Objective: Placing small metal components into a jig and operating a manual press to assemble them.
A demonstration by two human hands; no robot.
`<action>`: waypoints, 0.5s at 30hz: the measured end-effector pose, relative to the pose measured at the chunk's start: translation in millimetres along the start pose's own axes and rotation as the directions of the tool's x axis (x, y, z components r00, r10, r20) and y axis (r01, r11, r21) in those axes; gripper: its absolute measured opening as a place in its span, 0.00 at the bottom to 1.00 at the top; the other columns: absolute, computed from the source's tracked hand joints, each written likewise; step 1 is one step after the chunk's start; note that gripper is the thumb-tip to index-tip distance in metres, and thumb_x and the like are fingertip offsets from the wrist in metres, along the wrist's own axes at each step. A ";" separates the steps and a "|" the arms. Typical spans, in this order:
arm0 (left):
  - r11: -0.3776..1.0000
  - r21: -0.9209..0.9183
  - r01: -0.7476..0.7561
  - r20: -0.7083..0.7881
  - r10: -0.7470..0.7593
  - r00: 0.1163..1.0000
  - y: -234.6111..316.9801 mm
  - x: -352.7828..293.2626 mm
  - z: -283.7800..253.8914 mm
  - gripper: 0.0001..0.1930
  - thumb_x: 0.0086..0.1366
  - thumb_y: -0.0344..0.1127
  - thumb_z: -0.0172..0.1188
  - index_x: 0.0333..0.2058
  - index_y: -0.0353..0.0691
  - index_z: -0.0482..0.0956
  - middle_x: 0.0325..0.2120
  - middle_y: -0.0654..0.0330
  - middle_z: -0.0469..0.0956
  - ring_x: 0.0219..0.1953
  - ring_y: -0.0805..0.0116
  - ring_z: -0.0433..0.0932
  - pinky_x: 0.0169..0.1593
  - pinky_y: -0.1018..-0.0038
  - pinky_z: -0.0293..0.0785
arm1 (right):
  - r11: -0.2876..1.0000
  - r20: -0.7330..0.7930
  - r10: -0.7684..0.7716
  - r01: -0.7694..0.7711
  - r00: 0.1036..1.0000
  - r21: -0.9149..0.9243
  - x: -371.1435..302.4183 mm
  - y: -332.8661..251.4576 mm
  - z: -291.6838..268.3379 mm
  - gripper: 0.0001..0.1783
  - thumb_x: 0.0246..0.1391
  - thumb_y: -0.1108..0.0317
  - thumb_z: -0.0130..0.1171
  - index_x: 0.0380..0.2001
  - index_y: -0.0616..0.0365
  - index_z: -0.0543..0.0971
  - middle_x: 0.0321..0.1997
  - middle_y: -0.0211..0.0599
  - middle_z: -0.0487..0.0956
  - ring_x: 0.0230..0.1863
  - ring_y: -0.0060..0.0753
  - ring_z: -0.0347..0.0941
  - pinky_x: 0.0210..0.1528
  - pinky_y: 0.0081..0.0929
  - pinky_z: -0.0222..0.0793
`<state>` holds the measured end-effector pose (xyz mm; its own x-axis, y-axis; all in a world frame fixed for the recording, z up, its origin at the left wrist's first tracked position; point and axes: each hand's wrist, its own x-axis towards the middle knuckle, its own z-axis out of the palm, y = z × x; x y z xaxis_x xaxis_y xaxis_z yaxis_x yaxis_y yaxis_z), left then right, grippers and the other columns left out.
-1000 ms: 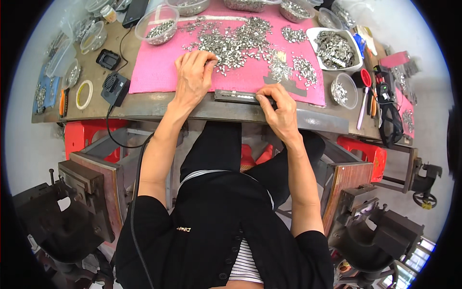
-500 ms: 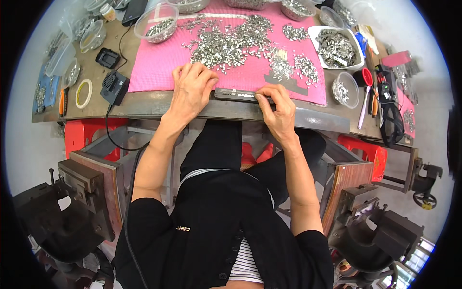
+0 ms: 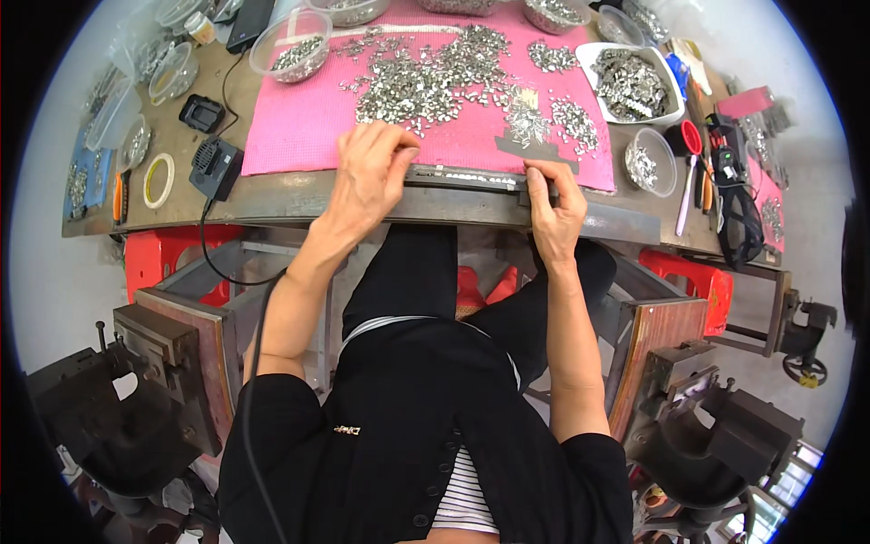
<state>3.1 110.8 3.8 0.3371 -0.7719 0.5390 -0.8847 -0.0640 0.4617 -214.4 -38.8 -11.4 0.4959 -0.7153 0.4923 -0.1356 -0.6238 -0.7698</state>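
Observation:
A narrow dark metal bar (image 3: 433, 179) lies along the front edge of the bench, with a row of small shiny metal pieces (image 3: 473, 178) set along its top. My right hand (image 3: 557, 213) grips the bar's right end between thumb and fingers. At the bar's left end is my left hand (image 3: 370, 177), its fingers curled and its thumb close to the index finger. Whatever those fingers hold, if anything, is hidden. Beyond both hands, a big loose pile of silvery metal pieces (image 3: 426, 86) covers part of the pink mat (image 3: 294, 127).
Clear tubs (image 3: 263, 56) and a white tray (image 3: 675, 102) of metal parts stand around the mat. A black charger (image 3: 216, 165) with a cable and a tape roll (image 3: 159, 180) lie left. To the right are a round tub (image 3: 666, 172) and a red-headed brush-like tool (image 3: 691, 140).
My right hand has slid right along the bar to its end, uncovering more of the row of pieces. My left hand has shifted slightly right, still curled.

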 end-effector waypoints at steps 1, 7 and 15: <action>0.993 -0.118 0.015 -0.001 -0.015 1.000 9.2 1.9 4.3 0.04 0.63 0.28 0.64 0.36 0.40 0.80 0.32 0.60 0.78 0.37 0.59 0.75 0.48 0.64 0.67 | 1.000 -0.018 0.018 -0.017 1.000 0.022 -1.0 3.3 -0.1 0.06 0.60 0.75 0.63 0.41 0.61 0.84 0.37 0.37 0.82 0.37 0.31 0.78 0.44 0.25 0.72; 0.940 -0.340 0.016 0.031 -0.006 1.000 43.7 4.2 38.0 0.03 0.65 0.26 0.61 0.37 0.36 0.77 0.31 0.55 0.77 0.35 0.56 0.75 0.43 0.64 0.69 | 0.996 -0.049 0.052 -0.048 0.997 0.077 -0.6 6.3 3.8 0.05 0.61 0.74 0.63 0.40 0.61 0.84 0.36 0.36 0.82 0.37 0.29 0.77 0.43 0.25 0.71; 0.953 -0.301 -0.045 0.034 0.058 0.998 48.3 8.3 48.0 0.06 0.61 0.23 0.62 0.36 0.35 0.76 0.32 0.54 0.76 0.37 0.53 0.76 0.43 0.62 0.71 | 0.997 -0.074 0.052 -0.047 0.996 0.066 1.2 6.5 2.8 0.05 0.61 0.75 0.63 0.40 0.61 0.84 0.34 0.36 0.82 0.35 0.29 0.78 0.42 0.26 0.72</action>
<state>-52.3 71.0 -3.2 0.2744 -0.7954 0.5403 -0.7612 0.1637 0.6276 -212.3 -42.8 -16.9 0.4237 -0.7678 0.4805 -0.1013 -0.5673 -0.8172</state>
